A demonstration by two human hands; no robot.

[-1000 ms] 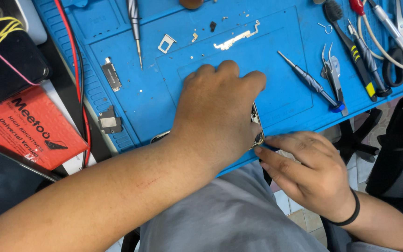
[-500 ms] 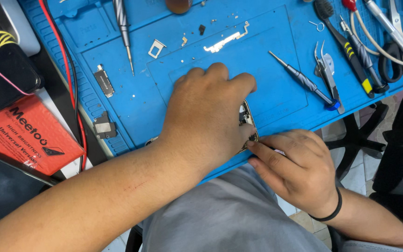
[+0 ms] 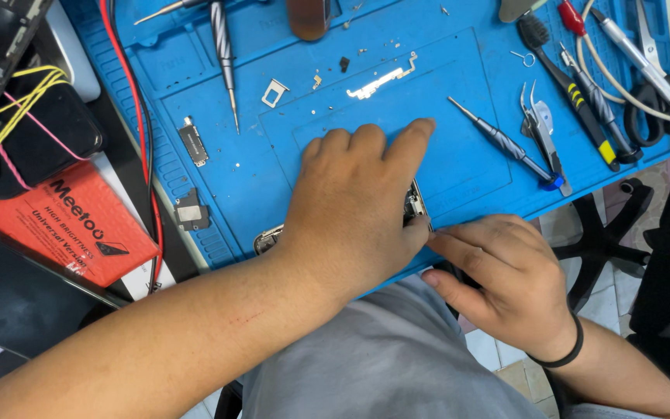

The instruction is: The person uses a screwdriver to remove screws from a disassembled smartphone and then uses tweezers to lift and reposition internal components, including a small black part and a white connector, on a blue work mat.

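phone (image 3: 415, 203) lies at the mat's (image 3: 219, 155) near edge, pinned flat under my spread left hand (image 3: 354, 206). my right hand (image 3: 505, 275) pinches something thin at its corner; i cannot tell what. a slip could nudge loose screws (image 3: 313, 112) off the blue mat. tiled floor (image 3: 622, 287) below.

Screwdrivers (image 3: 223, 54), tweezers (image 3: 540, 128), scissors (image 3: 649, 93), red packet (image 3: 67, 221) about the blue mat (image 3: 219, 178).
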